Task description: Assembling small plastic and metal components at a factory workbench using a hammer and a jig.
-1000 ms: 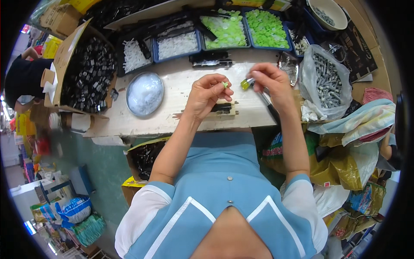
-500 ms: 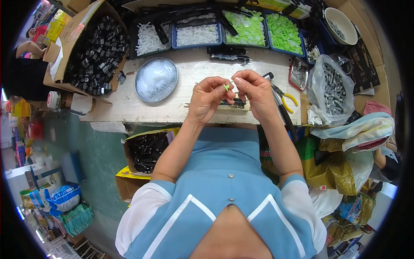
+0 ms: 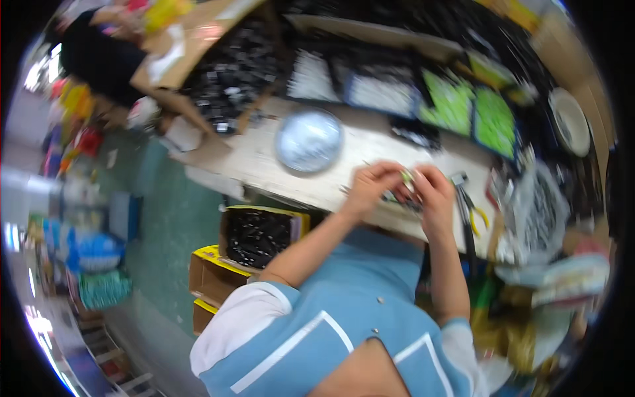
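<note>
My left hand [image 3: 370,190] pinches a small light-green plastic piece [image 3: 407,177] above the front of the workbench. My right hand [image 3: 433,196] meets it from the other side, its fingertips closed at the same piece. Whether a finer part sits between them is blurred. Below the hands, dark parts [image 3: 411,204] lie at the bench's front edge, partly covered by my fingers. Yellow-handled pliers [image 3: 479,217] rest to the right of my right hand, alongside a hammer-like tool [image 3: 459,178].
A round metal dish [image 3: 309,141] of pale bits stands left of my hands. Behind are trays of white pieces [image 3: 382,94] and green pieces [image 3: 495,126]. A carton of black parts [image 3: 231,76] is far left; a clear bag of metal parts [image 3: 539,205] lies right.
The view has swung left, so the bench appears shifted right and tilted. My right fingertips, earlier slightly apart from the green piece, now meet my left fingers at it.
</note>
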`<state>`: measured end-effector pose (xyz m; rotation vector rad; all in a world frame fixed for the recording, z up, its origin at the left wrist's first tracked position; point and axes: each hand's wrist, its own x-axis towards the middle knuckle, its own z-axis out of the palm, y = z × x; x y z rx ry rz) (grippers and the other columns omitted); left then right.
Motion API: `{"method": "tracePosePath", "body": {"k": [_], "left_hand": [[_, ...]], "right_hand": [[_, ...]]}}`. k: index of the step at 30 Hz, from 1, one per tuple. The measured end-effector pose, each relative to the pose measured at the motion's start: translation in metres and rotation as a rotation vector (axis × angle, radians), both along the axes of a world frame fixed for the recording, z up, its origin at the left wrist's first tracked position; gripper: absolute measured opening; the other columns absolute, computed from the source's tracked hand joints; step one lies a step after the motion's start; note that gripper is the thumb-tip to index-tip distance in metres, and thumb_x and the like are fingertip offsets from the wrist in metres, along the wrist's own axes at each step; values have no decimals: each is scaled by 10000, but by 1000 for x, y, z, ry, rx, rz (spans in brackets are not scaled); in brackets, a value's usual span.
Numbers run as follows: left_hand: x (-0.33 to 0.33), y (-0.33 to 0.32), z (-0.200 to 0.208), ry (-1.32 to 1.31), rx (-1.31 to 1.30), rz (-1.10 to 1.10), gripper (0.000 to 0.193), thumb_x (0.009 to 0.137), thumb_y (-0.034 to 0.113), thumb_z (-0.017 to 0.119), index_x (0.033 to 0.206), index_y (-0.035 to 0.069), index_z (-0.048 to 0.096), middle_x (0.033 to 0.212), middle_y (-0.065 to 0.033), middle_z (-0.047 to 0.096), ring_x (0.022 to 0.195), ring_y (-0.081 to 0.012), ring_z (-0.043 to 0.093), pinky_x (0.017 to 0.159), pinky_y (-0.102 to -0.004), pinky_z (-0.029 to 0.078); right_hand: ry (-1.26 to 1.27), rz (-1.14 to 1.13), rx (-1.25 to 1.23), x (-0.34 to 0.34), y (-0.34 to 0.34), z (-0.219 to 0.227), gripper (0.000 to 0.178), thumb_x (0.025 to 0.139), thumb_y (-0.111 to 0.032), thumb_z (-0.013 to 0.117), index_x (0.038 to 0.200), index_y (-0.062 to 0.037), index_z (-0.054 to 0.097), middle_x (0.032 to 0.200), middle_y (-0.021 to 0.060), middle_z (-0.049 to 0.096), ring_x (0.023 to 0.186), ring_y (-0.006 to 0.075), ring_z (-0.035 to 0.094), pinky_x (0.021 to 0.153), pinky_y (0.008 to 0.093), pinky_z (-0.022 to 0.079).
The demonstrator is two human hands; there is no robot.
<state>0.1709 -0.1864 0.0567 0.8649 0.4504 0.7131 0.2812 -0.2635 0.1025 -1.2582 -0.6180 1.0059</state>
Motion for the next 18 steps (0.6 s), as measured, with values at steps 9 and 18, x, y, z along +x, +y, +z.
{"method": "tracePosePath", "body": {"k": [9, 18], "left_hand": [[-15, 2, 9, 124, 707, 88, 61, 819, 6, 543, 865, -5, 581, 719, -53, 573, 624, -113, 584, 554, -220, 464], [-18, 1, 7, 97, 742, 196, 50, 791, -4, 572, 840, -2, 578, 721, -55, 544, 594, -104, 532, 520, -231, 422]], "right_hand": [[-86, 101, 17, 5, 2, -11, 96, 835, -109, 549, 849, -21, 584, 681, -20, 508, 524, 36, 401, 471, 167, 307], [-773, 64, 137, -2, -9, 8, 76, 759, 9, 589, 834, 14, 589, 762, 32, 521, 653, 85, 475, 569, 198, 369]]}}
